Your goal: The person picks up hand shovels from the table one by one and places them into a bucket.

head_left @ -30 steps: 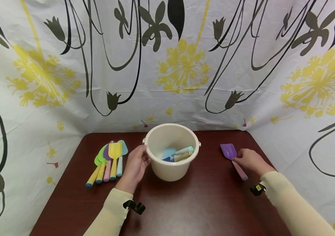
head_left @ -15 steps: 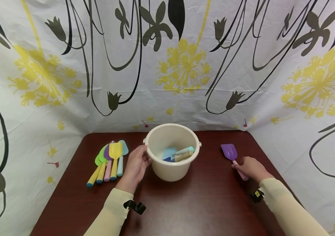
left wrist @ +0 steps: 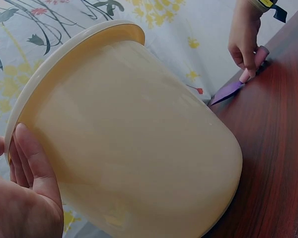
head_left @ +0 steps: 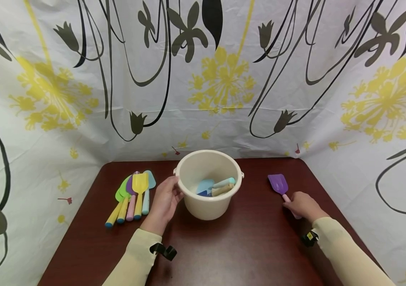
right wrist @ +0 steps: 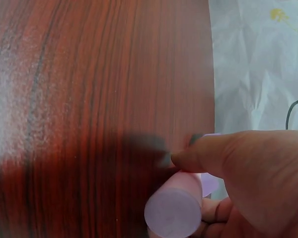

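Head view shows the left hand resting open-fingered against the cream bucket on the table while the right hand pinches the purple shovel by its pink handle's end, a hold from which I judge it could pivot and drop.

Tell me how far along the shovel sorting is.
Done: at least two toy shovels already lie inside the cream bucket. In hand: the right hand grips the pink handle of the purple shovel, whose blade is on the table; the left hand rests against the bucket's side. Left: the bunch of shovels lying to the left of the bucket.
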Demonstrator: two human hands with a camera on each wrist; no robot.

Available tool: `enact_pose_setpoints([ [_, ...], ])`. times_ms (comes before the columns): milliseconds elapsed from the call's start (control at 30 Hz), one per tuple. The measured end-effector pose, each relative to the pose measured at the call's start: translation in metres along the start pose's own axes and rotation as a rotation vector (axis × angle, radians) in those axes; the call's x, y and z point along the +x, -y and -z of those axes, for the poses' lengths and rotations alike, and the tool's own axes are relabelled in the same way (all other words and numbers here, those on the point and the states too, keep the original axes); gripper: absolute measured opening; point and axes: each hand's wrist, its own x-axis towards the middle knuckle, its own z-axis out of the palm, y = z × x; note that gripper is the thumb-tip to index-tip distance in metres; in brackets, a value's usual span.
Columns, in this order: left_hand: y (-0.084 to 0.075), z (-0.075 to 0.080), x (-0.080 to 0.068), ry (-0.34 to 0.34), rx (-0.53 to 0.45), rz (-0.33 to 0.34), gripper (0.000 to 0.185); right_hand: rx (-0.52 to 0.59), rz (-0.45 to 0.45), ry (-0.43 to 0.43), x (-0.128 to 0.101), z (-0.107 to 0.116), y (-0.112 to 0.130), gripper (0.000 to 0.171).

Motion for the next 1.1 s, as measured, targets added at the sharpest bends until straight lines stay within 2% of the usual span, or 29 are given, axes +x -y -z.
enact_pose_setpoints([
  [367, 0.0001, -0.0008, 0.0001, 0.003, -0.017, -0.008, 0.032, 0.044, -0.001, -0.105, 0.0012, -0.0018, -0.0029, 0.05],
  [1100, 0.0008, -0.0002, 0.0009, 0.0, -0.028, -0.005, 0.03, 0.087, -0.024, -0.143, -0.0007, 0.0044, -0.0029, 0.055],
])
